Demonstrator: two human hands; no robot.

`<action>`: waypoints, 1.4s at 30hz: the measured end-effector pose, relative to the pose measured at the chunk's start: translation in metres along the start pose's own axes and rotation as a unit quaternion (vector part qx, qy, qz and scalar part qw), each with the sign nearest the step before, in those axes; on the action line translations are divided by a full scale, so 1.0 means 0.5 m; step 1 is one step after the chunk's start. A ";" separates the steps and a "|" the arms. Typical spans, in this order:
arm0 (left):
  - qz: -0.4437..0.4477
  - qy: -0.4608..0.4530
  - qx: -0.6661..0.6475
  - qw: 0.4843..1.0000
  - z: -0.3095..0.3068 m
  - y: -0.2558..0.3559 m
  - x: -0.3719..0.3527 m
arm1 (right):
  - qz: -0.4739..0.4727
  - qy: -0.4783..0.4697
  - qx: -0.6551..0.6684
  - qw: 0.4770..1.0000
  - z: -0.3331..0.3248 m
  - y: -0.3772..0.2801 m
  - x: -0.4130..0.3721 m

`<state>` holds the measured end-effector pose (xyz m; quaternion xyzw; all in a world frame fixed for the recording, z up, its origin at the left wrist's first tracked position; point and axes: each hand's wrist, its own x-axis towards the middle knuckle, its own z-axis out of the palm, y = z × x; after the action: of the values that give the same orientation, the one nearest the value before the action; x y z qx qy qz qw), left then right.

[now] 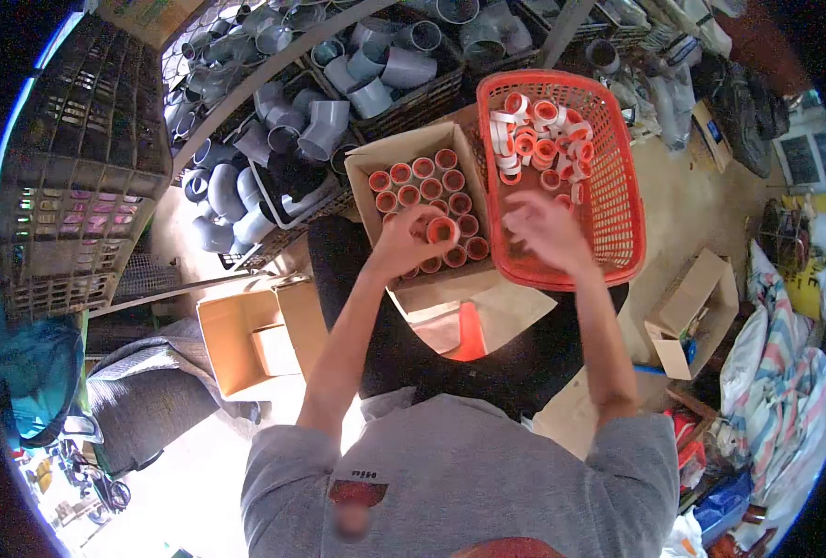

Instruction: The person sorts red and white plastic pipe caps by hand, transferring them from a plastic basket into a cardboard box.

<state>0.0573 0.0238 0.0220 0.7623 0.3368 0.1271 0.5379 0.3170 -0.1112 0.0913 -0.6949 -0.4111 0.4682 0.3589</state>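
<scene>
My left hand (406, 245) is closed round a white pipe fitting with an orange-red inside (442, 231), held over the cardboard box (365, 166). Inside that box, similar fittings (430, 189) stand upright in rows, their round openings facing up. My right hand (551, 231) hovers over the near part of the red plastic basket (615, 223). It is blurred by motion, with the fingers seemingly apart and nothing visible in them. Loose white and orange fittings (543, 139) lie jumbled toward the far end of the basket.
Crates of grey pipe elbows (325, 130) stand behind the box. An open cardboard box (236, 339) sits at the left, another carton (692, 316) at the right. A tall black crate (78, 158) rises at far left. Striped sacking (776, 363) lies far right.
</scene>
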 end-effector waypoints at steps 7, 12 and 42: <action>0.105 0.108 -0.042 0.988 0.012 0.186 -0.092 | -0.049 0.023 0.229 0.972 0.144 -0.016 -0.088; 0.142 0.099 -0.146 0.974 0.025 0.185 -0.113 | -0.070 0.053 0.364 0.927 0.171 -0.031 -0.135; 0.326 0.172 0.091 0.925 0.049 0.301 -0.200 | -0.114 0.110 0.484 0.861 0.191 -0.064 -0.260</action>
<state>0.0537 -0.0888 0.1657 0.8420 0.1678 0.3935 0.3288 0.1902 -0.2055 0.1370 -0.4290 -0.1672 0.4849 0.7436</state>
